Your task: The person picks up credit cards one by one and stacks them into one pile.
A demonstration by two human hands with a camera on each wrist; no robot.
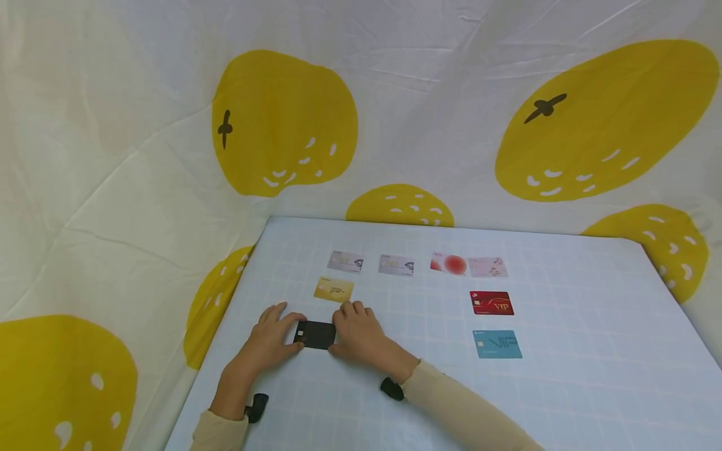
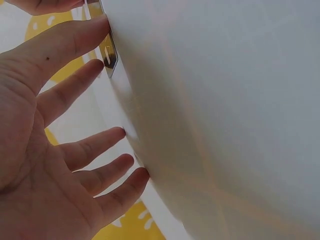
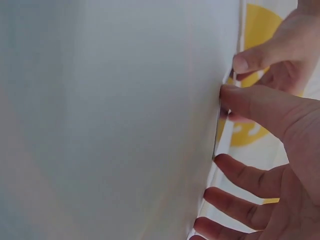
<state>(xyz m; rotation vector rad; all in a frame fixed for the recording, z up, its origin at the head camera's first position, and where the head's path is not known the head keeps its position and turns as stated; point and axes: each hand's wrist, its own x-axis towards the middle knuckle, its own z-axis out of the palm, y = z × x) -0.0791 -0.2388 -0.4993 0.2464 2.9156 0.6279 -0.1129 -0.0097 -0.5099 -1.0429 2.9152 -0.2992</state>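
On the bench (image 1: pixel 592 326), the thumb and fingers of the left hand (image 1: pixel 267 340) and right hand (image 1: pixel 359 333) pinch opposite ends of the black card (image 1: pixel 317 335), held between them. Well right of the right fingers lies a blue card (image 1: pixel 497 345), then a red card (image 1: pixel 488 303); just ahead of those fingers, a gold card (image 1: pixel 333 289); farther ahead, two silver cards (image 1: pixel 345 262).

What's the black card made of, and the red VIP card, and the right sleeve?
The black card is probably plastic, smooth-looking: flat, dark, with a chip-like square.
The red VIP card looks like smooth printed plastic too, with rounded corners and a chip-like square; coated paper is possible.
The right sleeve seems dull cloth: it wraps the arm without shine. Which fabric, I can't tell.
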